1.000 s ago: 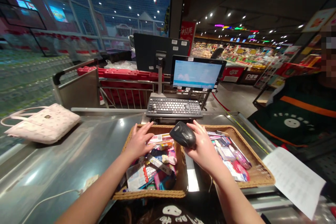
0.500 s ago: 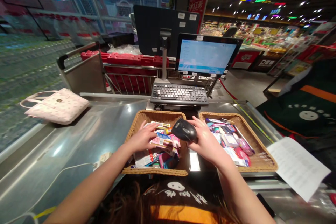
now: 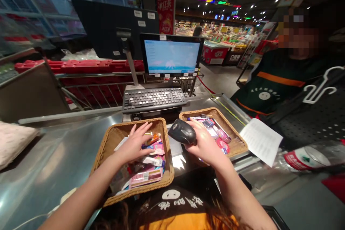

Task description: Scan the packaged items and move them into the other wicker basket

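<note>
My right hand (image 3: 204, 141) grips a black barcode scanner (image 3: 182, 131), its head facing left between two wicker baskets. Fingers spread, my left hand (image 3: 136, 143) reaches into the left basket (image 3: 168, 167), over a pile of small packaged goods (image 3: 147, 176). Whether its fingertips touch the packets I cannot tell. Behind my right hand stands the right basket (image 3: 238, 144), with more small packages (image 3: 219, 134) in it; my hand and forearm hide its near left part.
A keyboard (image 3: 153, 97) and lit monitor (image 3: 172, 55) stand behind the baskets. A pale bag (image 3: 16, 142) lies at left on the metal counter. To the right are a paper sheet (image 3: 261, 140), a red-labelled bottle (image 3: 306, 158), a white hanger (image 3: 320, 88) and a person in an apron (image 3: 269, 93).
The view has turned to the right, showing the other person, hanger and bottle. Packets in the left basket lie differently, and my left hand's fingers are spread wider. The scanner stays in my right hand.
</note>
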`<state>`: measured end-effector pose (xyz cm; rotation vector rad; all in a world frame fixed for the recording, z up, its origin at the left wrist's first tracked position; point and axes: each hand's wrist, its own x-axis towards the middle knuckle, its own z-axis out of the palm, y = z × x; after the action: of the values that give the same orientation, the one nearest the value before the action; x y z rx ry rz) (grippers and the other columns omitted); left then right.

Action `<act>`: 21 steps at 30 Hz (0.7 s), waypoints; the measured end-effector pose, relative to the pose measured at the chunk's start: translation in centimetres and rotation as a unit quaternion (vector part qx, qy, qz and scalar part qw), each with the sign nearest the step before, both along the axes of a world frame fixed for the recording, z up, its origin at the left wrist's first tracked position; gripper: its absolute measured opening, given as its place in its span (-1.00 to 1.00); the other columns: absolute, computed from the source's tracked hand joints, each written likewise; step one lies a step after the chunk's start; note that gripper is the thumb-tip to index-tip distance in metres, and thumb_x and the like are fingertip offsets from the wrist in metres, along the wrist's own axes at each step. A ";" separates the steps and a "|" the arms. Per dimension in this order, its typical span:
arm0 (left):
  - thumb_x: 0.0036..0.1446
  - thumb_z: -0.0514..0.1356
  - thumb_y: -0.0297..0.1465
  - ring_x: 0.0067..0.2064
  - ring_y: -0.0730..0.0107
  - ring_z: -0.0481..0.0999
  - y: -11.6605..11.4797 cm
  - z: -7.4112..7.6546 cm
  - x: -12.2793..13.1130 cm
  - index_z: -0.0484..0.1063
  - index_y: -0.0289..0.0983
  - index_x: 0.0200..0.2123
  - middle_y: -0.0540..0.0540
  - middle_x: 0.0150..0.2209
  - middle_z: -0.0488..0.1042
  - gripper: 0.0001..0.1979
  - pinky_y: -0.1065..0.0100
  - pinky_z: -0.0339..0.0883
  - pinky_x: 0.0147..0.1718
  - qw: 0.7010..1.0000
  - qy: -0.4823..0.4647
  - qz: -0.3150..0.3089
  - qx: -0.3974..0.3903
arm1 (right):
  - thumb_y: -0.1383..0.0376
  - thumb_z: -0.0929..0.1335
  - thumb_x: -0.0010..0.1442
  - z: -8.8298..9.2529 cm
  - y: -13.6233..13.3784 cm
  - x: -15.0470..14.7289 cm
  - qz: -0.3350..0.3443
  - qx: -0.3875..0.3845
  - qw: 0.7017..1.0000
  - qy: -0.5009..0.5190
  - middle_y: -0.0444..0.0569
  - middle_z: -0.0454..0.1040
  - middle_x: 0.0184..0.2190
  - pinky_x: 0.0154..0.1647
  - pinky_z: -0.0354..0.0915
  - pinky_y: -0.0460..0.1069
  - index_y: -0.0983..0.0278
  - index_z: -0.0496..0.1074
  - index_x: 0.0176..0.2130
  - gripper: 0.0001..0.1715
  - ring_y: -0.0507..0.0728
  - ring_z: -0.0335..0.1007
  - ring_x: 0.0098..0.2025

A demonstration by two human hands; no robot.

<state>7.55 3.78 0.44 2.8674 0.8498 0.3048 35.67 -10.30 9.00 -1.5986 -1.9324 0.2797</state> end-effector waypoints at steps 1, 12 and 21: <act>0.15 0.24 -0.03 0.41 -0.15 0.01 0.2 0.4 1.5 0.50 -0.12 0.03 -0.28 0.41 0.04 -0.54 -0.36 -0.21 0.28 1.000 -0.011 -0.006 0.007 | 0.43 0.36 -0.02 0.1 -0.3 0.8 -0.012 0.012 1.000 -0.005 0.04 0.44 0.14 0.36 0.06 0.36 0.18 0.42 0.09 -0.36 0.38 0.14 0.35; 0.06 0.30 0.00 0.40 -0.21 0.03 -1.1 1.3 21.1 0.51 -0.21 0.02 -0.33 0.37 0.12 -0.45 -0.41 -0.26 0.26 0.994 -0.067 -0.081 0.008 | 0.32 0.38 0.02 1.6 -3.7 9.9 -0.185 0.099 0.977 -0.025 0.15 0.44 0.13 0.33 0.11 0.38 0.26 0.38 0.08 -0.41 0.42 0.17 0.33; -0.11 0.33 0.11 0.41 -0.33 -0.06 -3.4 -3.3 33.4 0.51 -0.39 0.00 -0.41 0.40 0.02 -0.22 -0.27 -0.31 0.34 0.995 0.087 -0.037 -0.016 | 0.25 0.43 0.00 1.2 -5.4 15.5 -0.262 0.139 0.954 -0.032 0.15 0.47 0.10 0.29 0.17 0.37 0.23 0.34 0.11 -0.34 0.45 0.22 0.30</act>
<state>40.97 0.34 -2.83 2.9183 0.7640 0.0334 51.17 -15.72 10.20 -1.8615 -1.4372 -0.2543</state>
